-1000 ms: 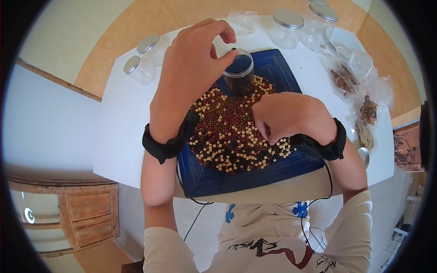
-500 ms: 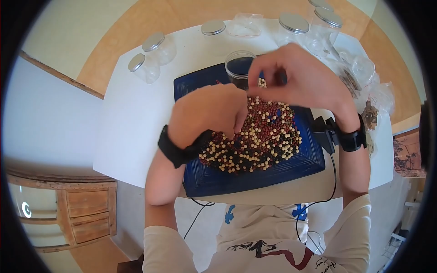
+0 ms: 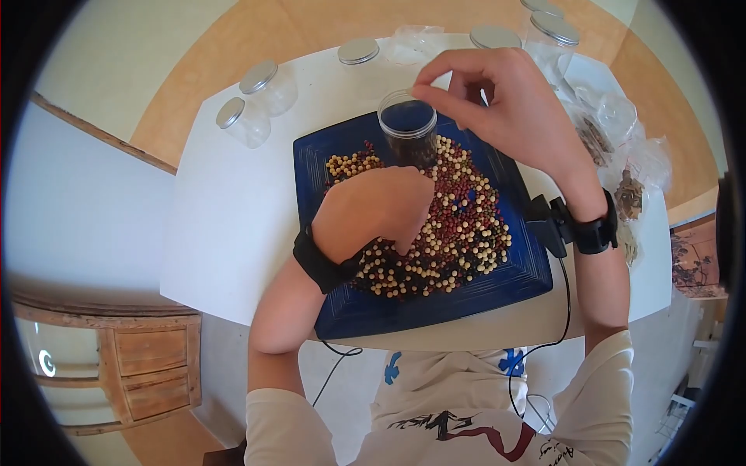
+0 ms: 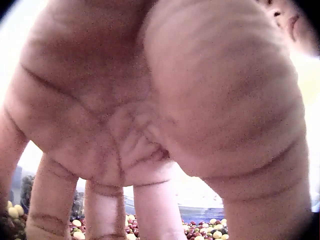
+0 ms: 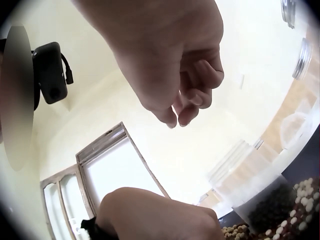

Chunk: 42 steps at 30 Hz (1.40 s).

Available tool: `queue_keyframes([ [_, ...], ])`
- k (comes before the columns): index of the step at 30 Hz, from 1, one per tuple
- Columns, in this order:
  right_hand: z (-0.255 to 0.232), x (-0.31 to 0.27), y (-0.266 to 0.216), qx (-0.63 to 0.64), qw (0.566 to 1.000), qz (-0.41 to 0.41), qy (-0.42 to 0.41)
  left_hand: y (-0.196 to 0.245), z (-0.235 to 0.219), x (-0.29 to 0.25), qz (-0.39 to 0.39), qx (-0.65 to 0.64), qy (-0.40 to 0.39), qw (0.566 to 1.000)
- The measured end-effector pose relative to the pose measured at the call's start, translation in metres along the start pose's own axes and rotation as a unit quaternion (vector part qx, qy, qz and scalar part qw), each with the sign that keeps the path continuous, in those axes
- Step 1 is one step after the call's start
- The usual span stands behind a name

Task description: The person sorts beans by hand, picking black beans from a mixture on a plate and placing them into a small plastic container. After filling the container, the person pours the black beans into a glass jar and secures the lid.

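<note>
A blue square tray (image 3: 388,314) bears a wide spread of mixed beans (image 3: 466,217), cream, dark red, green and black. Toward its far side stands an uncapped clear jar (image 3: 407,136) with dark beans in the bottom. Over the near-left part of the spread my left hand (image 3: 377,210) reaches down, fingers pointing at the beans; its fingertips are hidden. Beside and above the jar is my right hand (image 3: 509,105), thumb and index tips close together at the rim. In the right wrist view its other fingers (image 5: 202,75) curl inward, and I cannot tell whether a bean sits between the tips.
Silver-lidded jars stand at the back left (image 3: 268,85) and back right (image 3: 552,46). A silver lid (image 3: 358,51) and a clear plastic bag (image 3: 416,43) are at the far edge. Bags of dried goods (image 3: 631,186) line the right side. A cable (image 3: 569,303) hangs from the right wrist.
My right hand has lifted from the beans up to the jar's rim. My left hand has come down from beside the jar to the beans, then shifted slightly right.
</note>
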State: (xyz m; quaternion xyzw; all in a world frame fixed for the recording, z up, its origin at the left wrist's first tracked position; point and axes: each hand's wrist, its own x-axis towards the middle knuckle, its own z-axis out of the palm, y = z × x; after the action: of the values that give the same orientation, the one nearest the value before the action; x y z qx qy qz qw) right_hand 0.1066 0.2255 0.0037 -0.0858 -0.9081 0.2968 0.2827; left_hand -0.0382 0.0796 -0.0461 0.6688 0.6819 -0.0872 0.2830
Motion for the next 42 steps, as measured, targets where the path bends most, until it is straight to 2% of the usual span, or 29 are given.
queue_keyframes([
  [1,-0.002,-0.001,0.004,-0.001,1.000,0.001,0.001,0.000,0.000,-0.001,0.003,0.002,0.002,1.000],
  [3,-0.007,-0.003,0.012,0.020,0.994,-0.047,-0.098,0.001,-0.001,-0.004,0.021,0.000,0.026,0.999],
  [4,-0.010,-0.004,0.010,0.019,0.994,-0.045,-0.097,0.000,-0.005,-0.006,0.023,0.001,0.025,0.999],
  [6,-0.018,-0.005,0.002,0.048,0.977,0.040,-0.204,-0.002,-0.016,-0.013,0.056,-0.056,0.029,0.996],
  [7,-0.018,-0.007,0.006,0.048,0.977,0.042,-0.203,-0.006,-0.020,-0.013,0.057,-0.056,0.028,0.996],
  [9,-0.016,-0.012,0.021,0.009,0.950,0.001,-0.313,-0.015,-0.032,-0.014,0.095,-0.096,0.040,0.990],
  [10,-0.015,-0.017,0.021,0.003,0.940,0.046,-0.337,-0.017,-0.040,-0.020,0.101,-0.093,0.046,0.990],
  [11,-0.015,-0.018,0.021,0.003,0.941,0.050,-0.333,-0.020,-0.044,-0.024,0.104,-0.089,0.044,0.990],
  [13,-0.013,-0.018,0.017,-0.086,0.906,0.057,-0.410,-0.024,-0.051,-0.029,0.119,-0.150,0.133,0.972],
  [14,-0.010,-0.019,0.017,-0.092,0.904,0.058,-0.414,-0.022,-0.055,-0.034,0.107,-0.159,0.169,0.967],
  [15,-0.008,-0.020,0.015,-0.092,0.905,0.062,-0.411,-0.021,-0.058,-0.035,0.110,-0.157,0.167,0.967],
  [17,-0.002,-0.025,0.014,-0.087,0.893,0.104,-0.428,-0.019,-0.060,-0.035,0.095,-0.159,0.327,0.927],
  [18,0.003,-0.034,0.021,-0.051,0.912,0.115,-0.390,-0.018,-0.061,-0.034,0.094,-0.145,0.359,0.917],
  [19,0.004,-0.037,0.019,-0.049,0.913,0.118,-0.388,-0.018,-0.061,-0.033,0.096,-0.144,0.356,0.918],
  [21,0.007,-0.042,0.014,-0.107,0.924,0.119,-0.348,-0.016,-0.060,-0.030,0.075,-0.118,0.450,0.882],
  [22,0.007,-0.044,0.014,-0.106,0.924,0.120,-0.346,-0.016,-0.060,-0.029,0.075,-0.117,0.449,0.883],
  [24,0.009,-0.048,0.016,-0.107,0.938,0.101,-0.314,-0.015,-0.060,-0.027,0.066,-0.105,0.496,0.860],
  [25,0.010,-0.053,0.021,-0.106,0.938,0.102,-0.313,-0.015,-0.060,-0.026,0.067,-0.104,0.494,0.860],
  [27,0.016,-0.065,0.035,-0.071,0.973,-0.024,-0.219,-0.017,-0.058,-0.023,0.062,-0.099,0.502,0.857],
  [30,0.026,-0.070,0.044,-0.051,0.979,-0.054,-0.189,-0.016,-0.057,-0.023,0.049,-0.081,0.495,0.864],
  [34,0.026,-0.065,0.032,-0.088,0.972,-0.024,-0.218,-0.012,-0.059,-0.026,0.049,-0.088,0.493,0.864],
  [36,0.024,-0.056,0.024,-0.137,0.947,0.022,-0.289,-0.008,-0.059,-0.029,0.063,-0.077,0.488,0.867],
  [37,0.023,-0.052,0.021,-0.136,0.948,0.019,-0.288,-0.005,-0.059,-0.031,0.061,-0.074,0.489,0.867],
  [39,0.020,-0.048,0.019,-0.141,0.930,0.065,-0.333,0.001,-0.057,-0.035,0.072,-0.075,0.477,0.873],
  [42,0.020,-0.052,0.024,-0.116,0.947,0.059,-0.292,0.012,-0.057,-0.041,0.078,-0.076,0.450,0.887],
])
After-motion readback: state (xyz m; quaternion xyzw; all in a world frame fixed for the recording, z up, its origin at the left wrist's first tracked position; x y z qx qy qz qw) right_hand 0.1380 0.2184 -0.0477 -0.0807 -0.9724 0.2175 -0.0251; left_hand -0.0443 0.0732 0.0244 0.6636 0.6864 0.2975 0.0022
